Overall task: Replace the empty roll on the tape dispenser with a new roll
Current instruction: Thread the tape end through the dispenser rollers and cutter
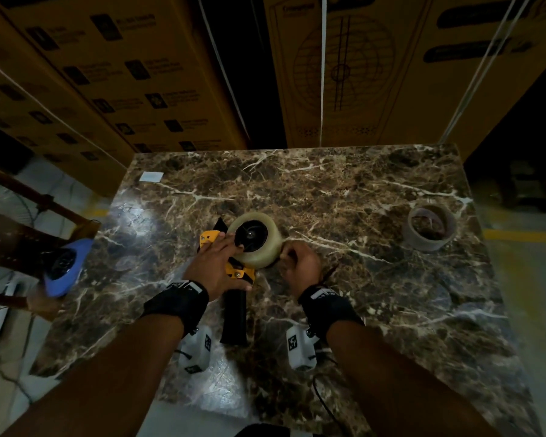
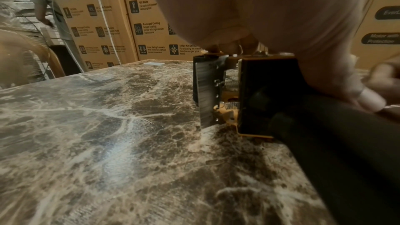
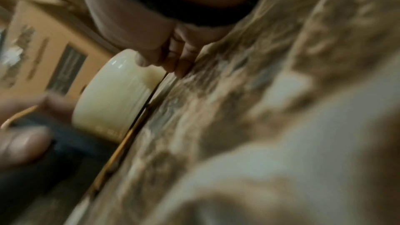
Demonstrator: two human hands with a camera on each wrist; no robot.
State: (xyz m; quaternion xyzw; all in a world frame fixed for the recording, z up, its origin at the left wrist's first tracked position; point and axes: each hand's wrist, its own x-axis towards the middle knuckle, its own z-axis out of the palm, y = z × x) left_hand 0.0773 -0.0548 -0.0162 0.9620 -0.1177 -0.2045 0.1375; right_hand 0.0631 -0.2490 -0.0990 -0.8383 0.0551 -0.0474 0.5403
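A yellow and black tape dispenser lies on its side in the middle of the marble table. A full pale roll sits on its hub. My left hand lies over the yellow frame, fingers reaching the hub and thumb on the black handle. In the left wrist view the dispenser is under my palm. My right hand is curled at the roll's right edge. The blurred right wrist view shows its fingertips and thumb pinching at the roll near the table. An empty cardboard core stands far right.
Stacked cardboard boxes wall off the table's far side. A wooden chair with a blue object on it stands at the left edge. A small white label lies at the far left corner. A person stands in the background.
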